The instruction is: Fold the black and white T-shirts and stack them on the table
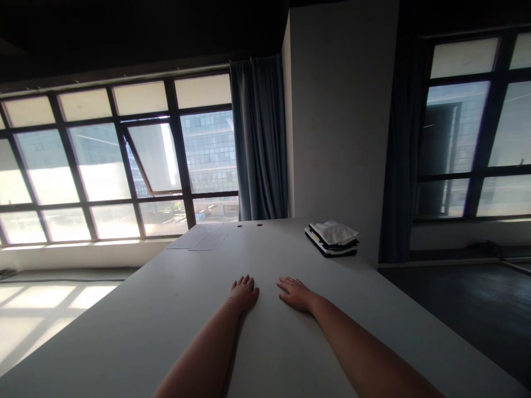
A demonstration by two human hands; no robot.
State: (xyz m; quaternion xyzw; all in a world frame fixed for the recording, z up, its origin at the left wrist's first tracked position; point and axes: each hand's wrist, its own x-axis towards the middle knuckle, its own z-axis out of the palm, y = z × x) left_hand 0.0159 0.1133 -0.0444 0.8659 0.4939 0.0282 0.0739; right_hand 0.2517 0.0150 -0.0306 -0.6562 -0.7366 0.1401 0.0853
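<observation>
Both my hands lie palm down on a white table (166,309), a short gap between them. My left hand (244,293) rests flat with its fingers pointing away from me, holding nothing. My right hand (295,293) is turned inward, its fingers stretched toward the left hand, and it too holds nothing. Beyond the right hand, near the table's right edge, sits a stack of folded cloth (334,235), white or grey on top with black and white layers beneath. Thin sheets of paper (205,239) lie flat at the far left of the table.
Two small round spots, one dark (239,226) and one reddish (259,225), show near the table's far edge. Behind it stand a pillar (340,121) and a blue-grey curtain (261,143). Windows line the wall, with one tilted pane (155,157) open. Sunlight falls on the left floor (45,309).
</observation>
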